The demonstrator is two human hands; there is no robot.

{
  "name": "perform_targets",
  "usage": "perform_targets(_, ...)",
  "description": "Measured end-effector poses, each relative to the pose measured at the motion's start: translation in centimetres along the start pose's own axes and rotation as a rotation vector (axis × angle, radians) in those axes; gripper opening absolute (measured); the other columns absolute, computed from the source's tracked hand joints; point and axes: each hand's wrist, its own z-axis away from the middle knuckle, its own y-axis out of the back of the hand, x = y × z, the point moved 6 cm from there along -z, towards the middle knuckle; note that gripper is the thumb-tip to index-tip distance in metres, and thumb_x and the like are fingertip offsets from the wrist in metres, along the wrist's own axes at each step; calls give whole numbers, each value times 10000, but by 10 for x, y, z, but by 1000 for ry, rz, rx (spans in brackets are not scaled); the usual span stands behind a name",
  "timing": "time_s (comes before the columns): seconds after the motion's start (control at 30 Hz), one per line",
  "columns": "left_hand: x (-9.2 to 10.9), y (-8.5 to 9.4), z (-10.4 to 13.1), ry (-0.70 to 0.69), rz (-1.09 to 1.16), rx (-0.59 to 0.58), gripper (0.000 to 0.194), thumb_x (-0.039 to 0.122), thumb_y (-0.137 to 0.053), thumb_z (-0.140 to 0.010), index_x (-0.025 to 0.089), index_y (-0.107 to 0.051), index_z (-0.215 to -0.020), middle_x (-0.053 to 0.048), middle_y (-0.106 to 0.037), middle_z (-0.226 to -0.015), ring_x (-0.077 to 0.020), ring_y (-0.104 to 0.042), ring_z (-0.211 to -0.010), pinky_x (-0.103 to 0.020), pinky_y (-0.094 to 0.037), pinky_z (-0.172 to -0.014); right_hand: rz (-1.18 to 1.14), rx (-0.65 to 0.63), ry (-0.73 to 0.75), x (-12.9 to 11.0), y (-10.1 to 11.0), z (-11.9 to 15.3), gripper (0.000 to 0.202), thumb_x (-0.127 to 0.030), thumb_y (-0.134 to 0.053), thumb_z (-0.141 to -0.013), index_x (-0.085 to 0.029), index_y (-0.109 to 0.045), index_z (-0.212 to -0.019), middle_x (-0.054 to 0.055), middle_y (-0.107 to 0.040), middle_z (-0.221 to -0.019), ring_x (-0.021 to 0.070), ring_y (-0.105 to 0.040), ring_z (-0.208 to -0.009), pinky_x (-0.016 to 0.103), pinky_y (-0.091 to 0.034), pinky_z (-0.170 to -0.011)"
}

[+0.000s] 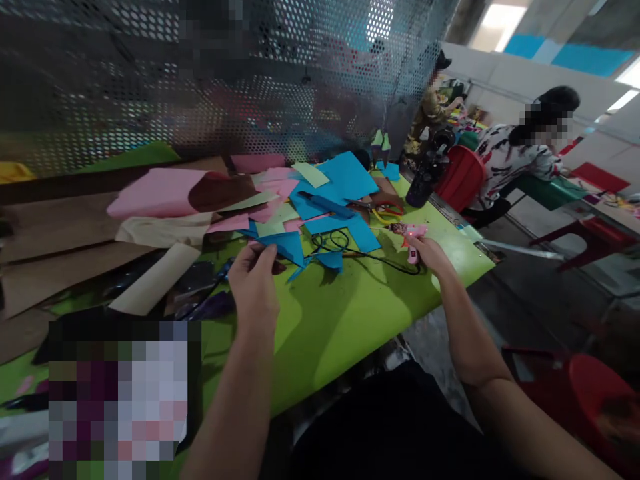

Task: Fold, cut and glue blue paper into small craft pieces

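My right hand (434, 259) is wrapped round a pink hot glue gun (413, 241) with a small red light on its side. Its nozzle points left, and a black cord (370, 255) loops away over the table. To the left, my left hand (254, 277) has its fingers and thumb drawn together against the edge of a blue sheet piece (287, 248). Whether this piece is pinched between the fingertips is hidden. Just beyond lie more blue, pink and pale green sheets (345, 177), with scissors (383, 209) with orange and yellow handles among them.
A green-topped table (325, 340) carries brown sheets (55, 223), a pink sheet (155, 190) and a cream roll (156, 279). A dark bottle (425, 175) stands at the far right corner. Behind rises a perforated metal panel (300, 80). Two people sit at tables on the right.
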Motion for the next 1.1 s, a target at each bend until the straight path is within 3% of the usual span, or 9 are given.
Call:
perform_targets(0.1,0,0,-1,-11,-7,3,176,283,-714,-660,200,-559,-651,57,-522,-558,-80,-485,-486,-188,-428,-472,189,-35,-60,-4,4,3,624,-656,-378,-921,-178,-721,-713,126,-737,-731,253,-671,-750,319,-438,-679)
perform_targets(0.27,0,0,-2,-2,10,24,161,268,-699,-634,194,-557,-650,61,-513,-556,-70,-473,-470,-177,-411,-448,527,62,-175,-3,22,13,626,-696,-403,-904,-191,-772,-880,186,-750,-936,309,-683,-874,350,-410,-672)
perform_targets(0.37,-1,-1,-2,14,11,16,169,267,-703,-627,192,-553,-639,62,-504,-555,-64,-459,-462,-175,-401,-442,521,199,-72,-21,34,22,543,-633,-432,-929,-202,-746,-821,156,-734,-867,288,-661,-831,341,-384,-640)
perform_targets(0.43,-1,-2,-1,9,16,2,168,263,-702,-630,191,-550,-631,60,-495,-559,-63,-458,-473,-173,-399,-446,400,273,117,-48,32,31,433,-570,-500,-930,-210,-729,-858,116,-722,-870,264,-647,-816,335,-389,-648)
perform_targets(0.57,1,-2,1,-13,20,2,160,262,-698,-632,190,-555,-637,52,-500,-583,-68,-472,-506,-170,-394,-451,179,64,531,-115,-16,49,215,-372,-587,-925,-211,-720,-978,77,-705,-990,221,-650,-885,317,-444,-758)
perform_targets(0.7,1,-1,0,13,18,6,169,272,-697,-621,189,-553,-647,57,-497,-601,-61,-453,-503,-169,-391,-455,349,-49,647,-155,-70,60,213,-337,-612,-921,-211,-712,-1059,98,-687,-1083,265,-624,-1029,338,-435,-803)
perform_targets(0.8,0,-1,-1,19,20,-6,185,287,-701,-616,189,-547,-649,62,-482,-608,-58,-438,-502,-173,-392,-461,497,-38,611,-160,-90,61,292,-365,-646,-894,-206,-677,-1137,123,-667,-1148,302,-603,-1064,363,-426,-796)
perform_targets(0.9,0,-2,-1,1,18,-18,195,294,-703,-623,188,-540,-639,62,-478,-609,-59,-441,-510,-175,-396,-473,561,-38,582,-157,-97,60,282,-378,-667,-874,-208,-668,-1098,130,-665,-1141,311,-602,-1051,368,-425,-778)
perform_targets(1.1,-5,-2,-1,-7,-23,-21,181,296,-701,-648,190,-556,-660,44,-534,-626,-76,-486,-524,-188,-406,-471,409,-40,584,-150,-99,62,173,-214,-618,-850,-224,-671,-1015,104,-701,-1090,275,-636,-943,341,-420,-724)
